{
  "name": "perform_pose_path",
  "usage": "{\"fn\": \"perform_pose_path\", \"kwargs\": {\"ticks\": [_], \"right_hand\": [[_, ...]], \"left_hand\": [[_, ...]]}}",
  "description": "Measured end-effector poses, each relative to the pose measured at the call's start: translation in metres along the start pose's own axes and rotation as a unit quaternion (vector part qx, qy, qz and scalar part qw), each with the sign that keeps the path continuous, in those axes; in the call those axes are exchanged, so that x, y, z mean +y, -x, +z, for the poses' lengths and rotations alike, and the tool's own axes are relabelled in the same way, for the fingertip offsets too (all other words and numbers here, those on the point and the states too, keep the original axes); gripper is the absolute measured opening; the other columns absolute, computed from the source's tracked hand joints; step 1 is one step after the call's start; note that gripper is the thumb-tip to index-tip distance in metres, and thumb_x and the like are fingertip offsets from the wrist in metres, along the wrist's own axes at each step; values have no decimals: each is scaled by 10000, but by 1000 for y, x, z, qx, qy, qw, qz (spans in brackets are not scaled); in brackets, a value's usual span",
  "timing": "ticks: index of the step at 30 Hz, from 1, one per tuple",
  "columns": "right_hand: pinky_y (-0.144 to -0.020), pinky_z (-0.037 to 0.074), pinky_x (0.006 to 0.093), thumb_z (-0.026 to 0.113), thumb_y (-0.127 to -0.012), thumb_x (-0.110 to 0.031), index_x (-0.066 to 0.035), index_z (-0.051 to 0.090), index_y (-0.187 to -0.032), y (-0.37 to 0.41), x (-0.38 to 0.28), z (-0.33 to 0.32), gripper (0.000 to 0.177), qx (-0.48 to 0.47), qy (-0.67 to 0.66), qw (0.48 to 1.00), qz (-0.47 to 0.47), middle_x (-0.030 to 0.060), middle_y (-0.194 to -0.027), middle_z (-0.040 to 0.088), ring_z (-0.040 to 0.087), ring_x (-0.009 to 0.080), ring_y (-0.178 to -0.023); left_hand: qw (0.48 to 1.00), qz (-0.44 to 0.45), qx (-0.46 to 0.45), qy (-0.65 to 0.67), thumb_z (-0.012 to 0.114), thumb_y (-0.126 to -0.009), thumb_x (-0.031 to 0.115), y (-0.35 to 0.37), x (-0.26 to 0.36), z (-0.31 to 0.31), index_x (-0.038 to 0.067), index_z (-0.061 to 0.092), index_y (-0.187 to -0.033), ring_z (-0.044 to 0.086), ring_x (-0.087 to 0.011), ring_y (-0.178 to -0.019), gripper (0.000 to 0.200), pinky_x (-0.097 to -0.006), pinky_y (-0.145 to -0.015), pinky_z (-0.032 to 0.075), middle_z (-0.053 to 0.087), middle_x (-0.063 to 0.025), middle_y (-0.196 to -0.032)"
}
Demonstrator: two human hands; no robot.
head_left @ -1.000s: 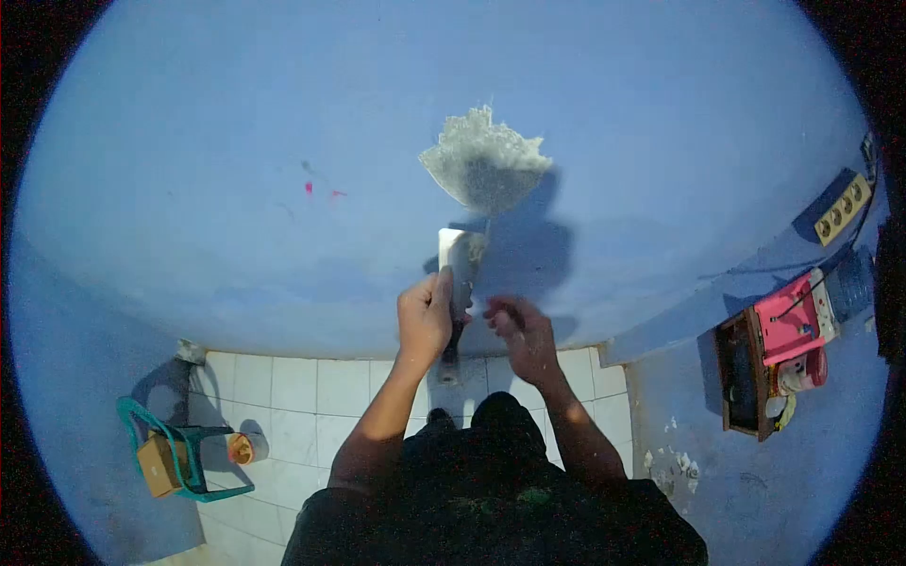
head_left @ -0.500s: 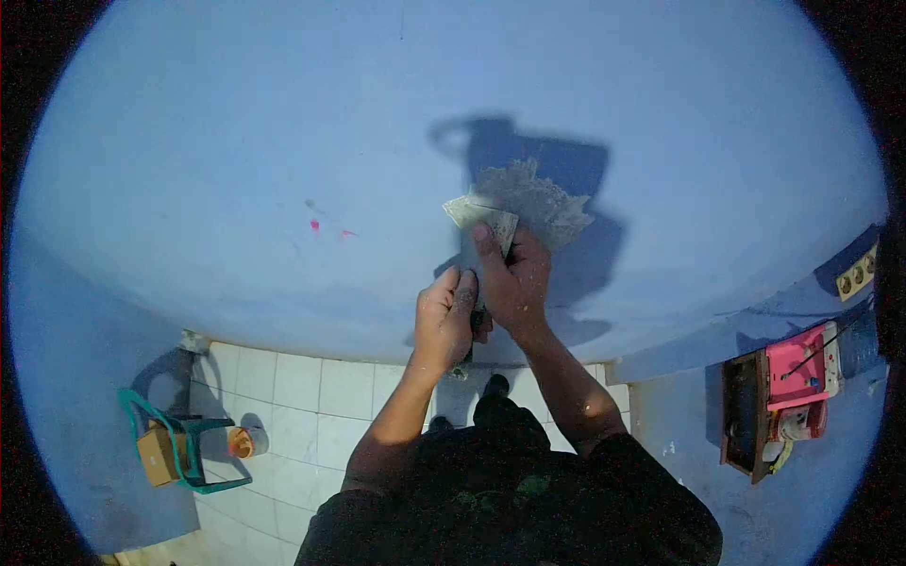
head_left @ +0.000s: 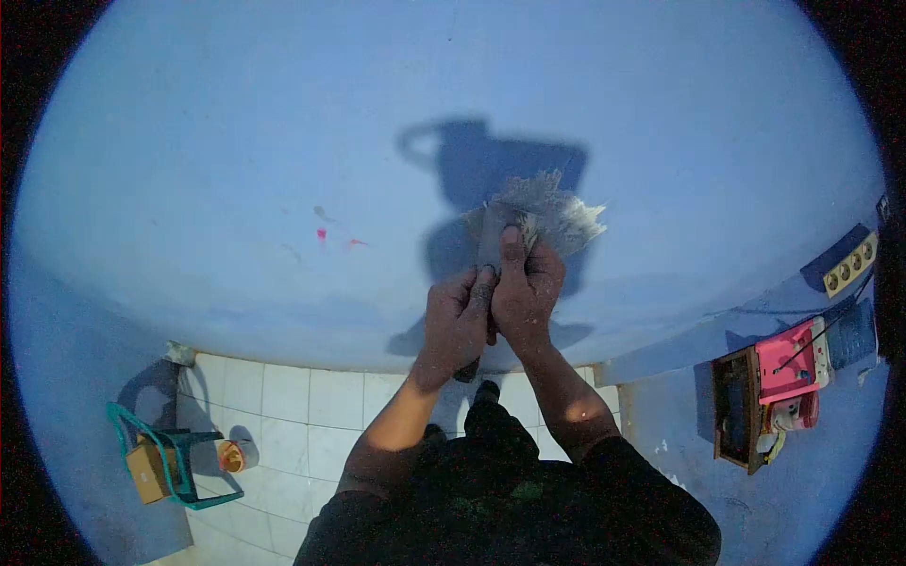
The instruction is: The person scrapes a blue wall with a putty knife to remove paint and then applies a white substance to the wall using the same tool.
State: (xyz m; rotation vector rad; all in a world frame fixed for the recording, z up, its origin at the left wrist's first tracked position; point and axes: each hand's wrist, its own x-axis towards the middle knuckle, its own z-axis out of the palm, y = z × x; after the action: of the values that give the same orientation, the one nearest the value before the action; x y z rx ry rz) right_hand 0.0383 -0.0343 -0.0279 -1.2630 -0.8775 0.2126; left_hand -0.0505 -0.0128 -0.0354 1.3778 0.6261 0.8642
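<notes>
A putty knife point(head_left: 493, 241) is pressed flat against the blue wall point(head_left: 236, 141), over a rough grey patch of filler point(head_left: 557, 212). My left hand point(head_left: 455, 325) grips the knife's handle from below. My right hand point(head_left: 527, 288) lies beside it, with a finger stretched up along the blade, pushing it onto the wall. The two hands touch each other. Both are dusted with grey filler. The hands' shadow falls on the wall above and left of the patch.
White floor tiles point(head_left: 311, 396) lie below. A green plastic chair point(head_left: 175, 462) with a cardboard box point(head_left: 143, 472) and a small orange tub point(head_left: 230, 457) stands at lower left. A power strip point(head_left: 847, 264) and a pink item on a wooden shelf point(head_left: 783, 363) are at right.
The knife rose from below the patch up onto it. My right hand, free a second ago, came onto the blade and now presses it beside my left hand.
</notes>
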Motion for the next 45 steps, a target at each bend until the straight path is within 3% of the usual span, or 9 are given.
{"fn": "perform_pose_path", "kwargs": {"ticks": [5, 11, 14, 26, 31, 35, 37, 41, 45], "right_hand": [[-453, 313, 234, 497, -879, -203, -21, 544, -754, 4, 5, 4, 225, 14, -52, 999, 2, -25, -589, 482, 382, 40, -525], [-465, 337, 237, 494, -882, -192, -16, 546, -771, 7, 9, 3, 214, -1, -30, 999, 16, -25, -610, 498, 402, 44, -535], [-472, 351, 234, 502, -878, -205, -13, 545, -763, 2, 3, 11, 228, 50, -72, 996, 3, -13, -635, 525, 423, 52, -546], [-495, 343, 235, 559, -844, -231, -38, 526, -666, 8, -2, 4, 265, 43, -90, 989, 109, -34, -588, 485, 397, 45, -591], [-449, 359, 224, 523, -867, -235, -6, 569, -752, 1, 2, 7, 260, 58, -67, 996, -8, -3, -601, 523, 438, 56, -522], [-464, 370, 221, 510, -873, -230, 3, 568, -760, -11, -16, 11, 265, 65, -121, 990, -16, 2, -621, 538, 449, 59, -530], [-513, 351, 228, 543, -849, -202, -21, 534, -697, -8, -2, 8, 236, 80, -34, 996, 11, -26, -605, 484, 424, 52, -606], [-513, 350, 236, 544, -847, -201, -12, 524, -683, -7, -5, 10, 251, 85, -75, 993, 10, -21, -606, 489, 435, 63, -605], [-513, 385, 233, 515, -870, -238, 9, 564, -793, -1, -10, 7, 263, 51, -40, 998, 23, 15, -684, 549, 463, 66, -600]], "left_hand": [[998, -53, -3, 25, 420, -903, 239, 1, -4, -2, -8, 547, -724, 469, -113, -373, 330, -261, -361, 356, 491, -49, -470], [999, -29, -18, -33, 416, -904, 246, 0, -1, -6, -6, 544, -717, 457, -107, -367, 339, -267, -356, 351, 491, -50, -470], [1000, 0, -23, -19, 412, -904, 259, -5, 1, -6, -8, 547, -708, 457, -106, -368, 357, -271, -354, 353, 491, -49, -464], [996, -71, -40, 21, 446, -893, 261, -2, 1, -9, -12, 545, -676, 455, -96, -373, 363, -259, -352, 355, 489, -42, -471], [998, -45, -35, 18, 454, -889, 257, -8, 11, -7, -11, 530, -646, 455, -99, -370, 370, -259, -350, 354, 488, -44, -465], [999, 4, -53, 9, 461, -886, 250, -16, 25, -6, -9, 526, -633, 457, -101, -370, 367, -259, -349, 353, 484, -40, -457], [998, -9, -54, -10, 459, -887, 252, -12, 16, -8, -8, 525, -633, 459, -101, -371, 369, -260, -349, 355, 484, -40, -455], [998, -28, -48, -17, 445, -892, 259, -13, 16, -8, -5, 526, -633, 465, -101, -372, 378, -268, -353, 363, 481, -42, -446], [998, -12, -65, 19, 436, -895, 262, -12, 24, -7, -4, 527, -649, 459, -99, -371, 373, -264, -353, 364, 480, -42, -452]]}}
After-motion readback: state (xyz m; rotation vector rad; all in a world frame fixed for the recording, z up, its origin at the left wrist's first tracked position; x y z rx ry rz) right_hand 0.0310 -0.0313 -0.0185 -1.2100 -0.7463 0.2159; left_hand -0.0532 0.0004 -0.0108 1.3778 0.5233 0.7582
